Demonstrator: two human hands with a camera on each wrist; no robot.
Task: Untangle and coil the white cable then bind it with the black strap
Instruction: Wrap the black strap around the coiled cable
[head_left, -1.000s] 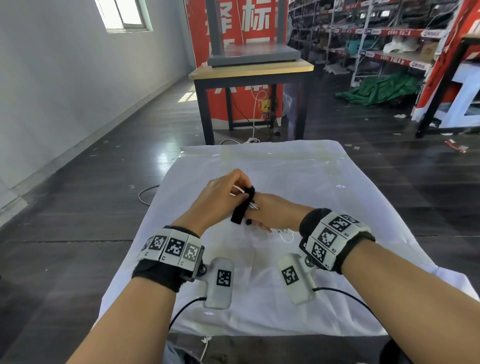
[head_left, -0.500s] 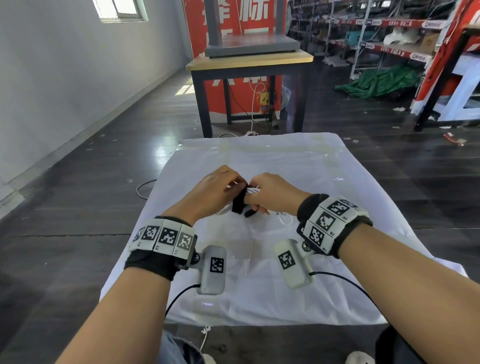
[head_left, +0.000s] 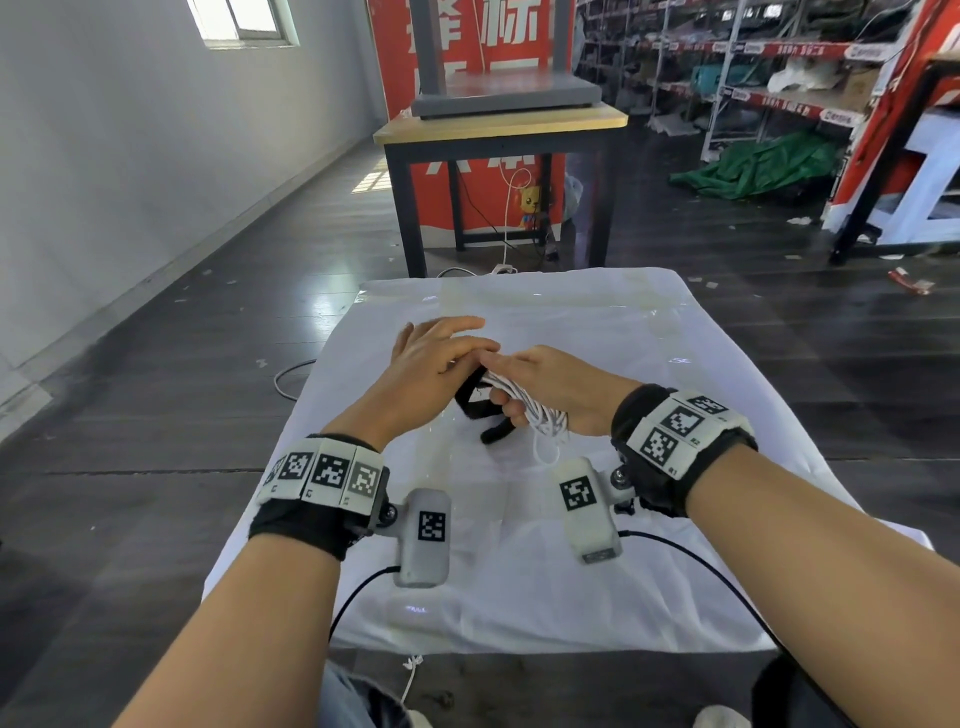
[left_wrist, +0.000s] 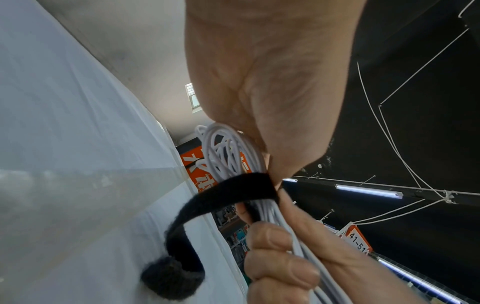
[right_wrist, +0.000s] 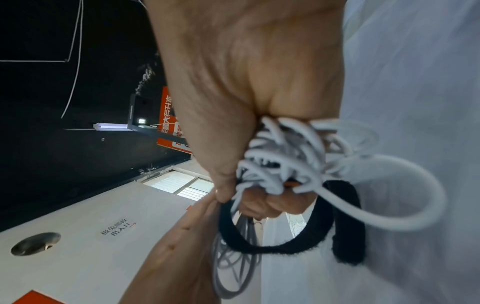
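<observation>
My right hand (head_left: 511, 402) grips the coiled white cable (head_left: 540, 415) in its fist a little above the table. In the right wrist view, the cable (right_wrist: 283, 156) bunches out of that fist, with one loose loop hanging. The black strap (head_left: 470, 400) loops loosely round the bundle, its free tail (head_left: 496, 434) hanging down toward the cloth. My left hand (head_left: 447, 343) lies over the strap with fingers straight and spread. In the left wrist view, its thumb touches the black strap (left_wrist: 246, 185) where it crosses the cable (left_wrist: 228, 152).
The white cloth (head_left: 519, 582) covers the small table under both hands. Beyond its far edge stands a wooden-topped table (head_left: 498, 124) on dark legs. Shelving (head_left: 753, 78) runs along the back right. A grey cable (head_left: 291, 374) lies on the dark floor at left.
My left hand has gone from pinching the strap with curled fingers to lying flat with fingers straight. The strap now hangs in a looser loop round the cable. My right hand keeps its grip.
</observation>
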